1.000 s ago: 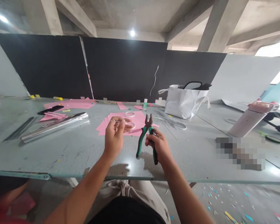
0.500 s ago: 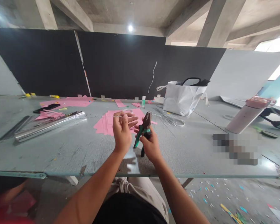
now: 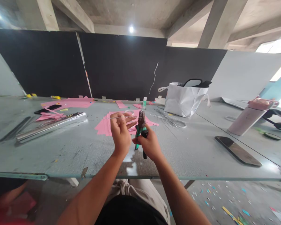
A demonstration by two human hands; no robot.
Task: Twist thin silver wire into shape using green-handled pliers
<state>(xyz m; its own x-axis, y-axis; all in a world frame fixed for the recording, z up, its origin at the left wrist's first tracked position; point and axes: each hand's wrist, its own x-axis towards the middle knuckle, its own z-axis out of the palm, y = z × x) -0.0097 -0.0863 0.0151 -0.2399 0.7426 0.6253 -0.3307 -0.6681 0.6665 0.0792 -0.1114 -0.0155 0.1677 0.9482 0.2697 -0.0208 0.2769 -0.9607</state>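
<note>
A thin twisted wire (image 3: 114, 117) runs sideways through the fingers of my left hand (image 3: 121, 132), the thumb pressing on it. Its right end reaches the jaws of the green and black pliers (image 3: 141, 120). My right hand (image 3: 150, 142) is wrapped round the pliers' handles, jaws pointing up. Behind and below both hands, pink paper sheets (image 3: 103, 126) lie spread on the grey table (image 3: 93, 153). Loose wires (image 3: 172, 120) lie to the right of the sheets.
A silver foil roll (image 3: 51, 126) lies at left. On the right are a white bag (image 3: 184, 101), a phone (image 3: 237, 151) and a pink-topped bottle (image 3: 249, 117). A glue stick (image 3: 144, 102) stands at the back. Part of another person shows at lower left.
The pliers have moved left and stand more upright, with their jaws now at the wire's end. My left hand has shifted slightly left with the wire.
</note>
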